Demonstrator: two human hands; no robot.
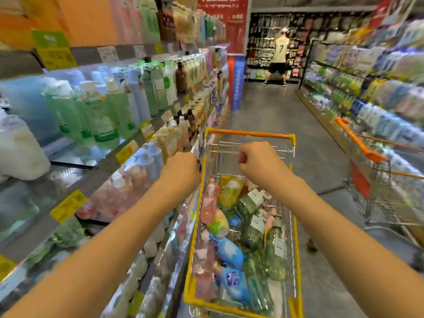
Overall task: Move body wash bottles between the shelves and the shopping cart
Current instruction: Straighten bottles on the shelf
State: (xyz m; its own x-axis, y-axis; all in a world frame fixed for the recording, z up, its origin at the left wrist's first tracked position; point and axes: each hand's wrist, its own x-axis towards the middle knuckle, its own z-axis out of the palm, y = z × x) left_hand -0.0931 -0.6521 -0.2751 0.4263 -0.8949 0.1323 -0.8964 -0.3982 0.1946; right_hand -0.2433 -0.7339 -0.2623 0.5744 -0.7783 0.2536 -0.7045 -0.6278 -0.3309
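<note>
I see both fists curled at frame centre, left hand (181, 167) and right hand (259, 160); whether they grip anything I cannot tell. Body wash bottles (229, 237) fill the shopping cart (249, 134) below; shelves (128, 134) left.

The distant person's jersey (281, 48) reads "7".

A single wide-angle view from a camera worn on the person's head, facing forward and down a store aisle. The shopping cart (243, 226) sits close below at six o'clock. Shelves (91, 138) run close along nine o'clock, more shelving stands at three o'clock, and the far wall lies distant at twelve o'clock.
</note>
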